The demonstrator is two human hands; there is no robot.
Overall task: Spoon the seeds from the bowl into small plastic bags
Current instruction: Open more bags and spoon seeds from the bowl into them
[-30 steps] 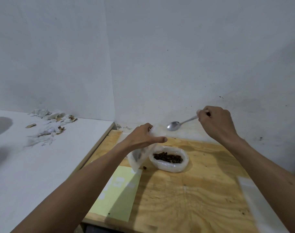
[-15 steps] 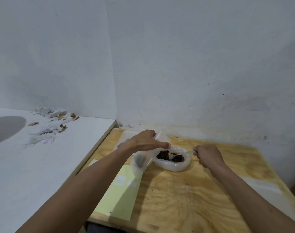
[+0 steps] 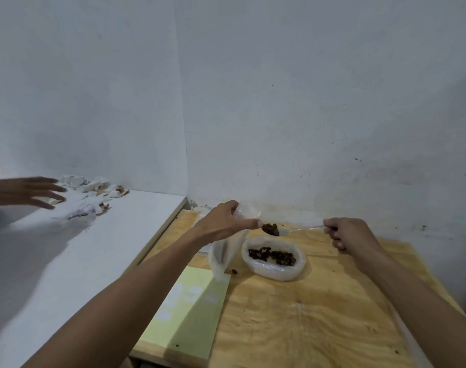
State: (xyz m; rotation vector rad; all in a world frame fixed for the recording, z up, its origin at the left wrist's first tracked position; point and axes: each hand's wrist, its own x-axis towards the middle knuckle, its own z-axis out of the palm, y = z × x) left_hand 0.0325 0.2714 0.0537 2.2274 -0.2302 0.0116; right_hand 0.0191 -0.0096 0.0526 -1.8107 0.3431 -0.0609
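Observation:
A white bowl (image 3: 274, 272) holding dark brown seeds (image 3: 271, 254) sits on the plywood table (image 3: 293, 322). My left hand (image 3: 224, 221) pinches the top of a small clear plastic bag (image 3: 224, 256) that hangs just left of the bowl, its bottom near the table. My right hand (image 3: 346, 235) grips the handle of a metal spoon (image 3: 295, 230). The spoon's bowl is heaped with seeds (image 3: 270, 229) and hovers above the bowl, right at my left fingertips by the bag's mouth. One loose seed (image 3: 234, 271) lies beside the bag.
A pale green sheet (image 3: 189, 309) lies on the table's near-left corner. A white counter (image 3: 80, 261) adjoins on the left, with crumpled paper scraps (image 3: 94, 192) at its back. Another person's hand (image 3: 25, 191) reaches over that counter. White walls stand close behind.
My right hand dipped the spoon into the bowl and has now lifted it, loaded with seeds, up to the bag's mouth. Another person's hand has come into view at the far left.

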